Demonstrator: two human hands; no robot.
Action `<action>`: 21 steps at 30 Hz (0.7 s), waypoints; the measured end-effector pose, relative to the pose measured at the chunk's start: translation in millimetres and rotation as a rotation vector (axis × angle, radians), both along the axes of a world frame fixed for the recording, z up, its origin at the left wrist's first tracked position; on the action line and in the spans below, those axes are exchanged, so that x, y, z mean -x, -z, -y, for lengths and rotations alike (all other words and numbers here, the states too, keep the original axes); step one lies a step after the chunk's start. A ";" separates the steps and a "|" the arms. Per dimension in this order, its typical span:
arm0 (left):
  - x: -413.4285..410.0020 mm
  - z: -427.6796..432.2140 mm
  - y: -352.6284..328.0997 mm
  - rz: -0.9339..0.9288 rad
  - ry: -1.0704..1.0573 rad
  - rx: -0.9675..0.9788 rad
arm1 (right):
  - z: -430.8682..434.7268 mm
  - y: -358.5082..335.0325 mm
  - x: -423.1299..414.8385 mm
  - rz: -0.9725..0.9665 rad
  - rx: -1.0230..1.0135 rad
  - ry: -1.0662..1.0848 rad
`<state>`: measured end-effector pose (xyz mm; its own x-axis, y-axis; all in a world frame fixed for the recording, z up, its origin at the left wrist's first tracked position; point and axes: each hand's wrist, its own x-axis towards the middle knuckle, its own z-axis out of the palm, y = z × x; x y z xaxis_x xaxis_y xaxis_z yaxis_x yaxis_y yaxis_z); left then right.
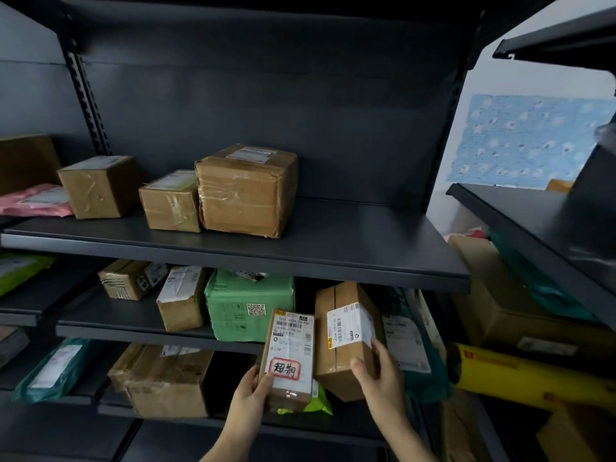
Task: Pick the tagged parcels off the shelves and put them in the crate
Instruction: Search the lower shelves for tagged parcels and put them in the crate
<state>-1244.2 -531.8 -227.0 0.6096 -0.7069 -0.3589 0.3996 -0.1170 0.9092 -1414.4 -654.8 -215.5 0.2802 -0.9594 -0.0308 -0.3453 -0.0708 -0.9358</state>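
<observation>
My left hand [255, 390] grips a small brown parcel [289, 358] that bears a white label and a red-framed handwritten tag. It is held upright in front of the lower shelves. My right hand [378, 371] holds a larger brown box [343, 341] by its lower right corner; the box is tilted, with a white shipping label on its face and no red tag in sight. The two parcels sit side by side, almost touching. No crate is in view.
Three taped brown boxes [246, 191] stand on the upper dark shelf [233, 251]. A green parcel [248, 303] and smaller boxes [181, 296] sit one shelf down. A yellow roll [533, 375] and stacked cartons [493, 295] crowd the right side. Teal bags [53, 371] lie lower left.
</observation>
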 end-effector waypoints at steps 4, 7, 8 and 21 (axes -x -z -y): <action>-1.2 -5.5 -3.6 0.029 -0.024 -0.002 | 10.5 -17.5 -10.0 -0.301 0.242 -0.011; -6.6 -14.8 -3.0 0.017 -0.059 -0.010 | 17.3 -32.6 -28.1 -0.712 0.377 -0.044; -9.7 -18.8 -2.4 0.021 -0.069 -0.003 | 18.7 -34.5 -34.3 -0.791 0.402 -0.070; -45.2 -59.1 -11.5 -0.011 -0.204 0.042 | 44.8 -27.8 -81.5 -1.070 0.438 -0.167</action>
<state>-1199.0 -472.7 -215.5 0.7381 -0.5834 -0.3389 0.4212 0.0059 0.9070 -1332.9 -699.5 -187.6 0.4356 -0.9001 -0.0036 -0.8988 -0.4347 -0.0568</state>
